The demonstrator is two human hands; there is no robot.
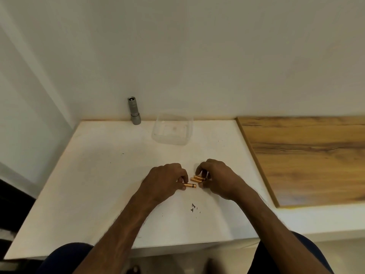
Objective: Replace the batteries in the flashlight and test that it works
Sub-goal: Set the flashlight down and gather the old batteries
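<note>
Three batteries are in use on the white table [98, 184], well in front of the flashlight [134, 111], which stands upright, wide end down, against the back wall. The left hand [166, 179] pinches a single battery [190, 185] between thumb and fingertips, held level; contact with the tabletop cannot be determined. The right hand [216, 177], close alongside, has its fingers curled round the other two batteries [197, 178]. A clear plastic tub [171, 128] sits just right of the flashlight.
</note>
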